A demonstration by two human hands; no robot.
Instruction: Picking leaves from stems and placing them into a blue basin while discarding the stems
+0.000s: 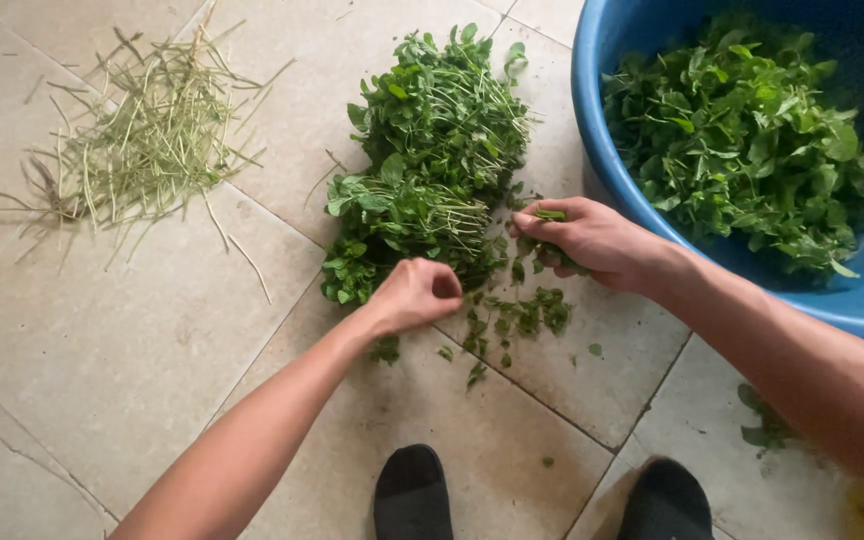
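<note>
A heap of leafy green herbs with pale stems point(432, 160) lies on the tiled floor. My left hand point(414, 293) is curled into a fist at the heap's near edge, touching the sprigs; I cannot see anything held in it. My right hand point(592, 240) is closed around a small bunch of green leaves point(550, 214) just right of the heap. Loose plucked leaves point(512, 315) are scattered on the tile between my hands.
A large blue basin point(602, 150) at the upper right holds a mass of picked green leaves point(742, 130). A pile of bare stripped stems point(142, 140) lies at the upper left. Two dark shoe tips point(412, 495) show at the bottom edge.
</note>
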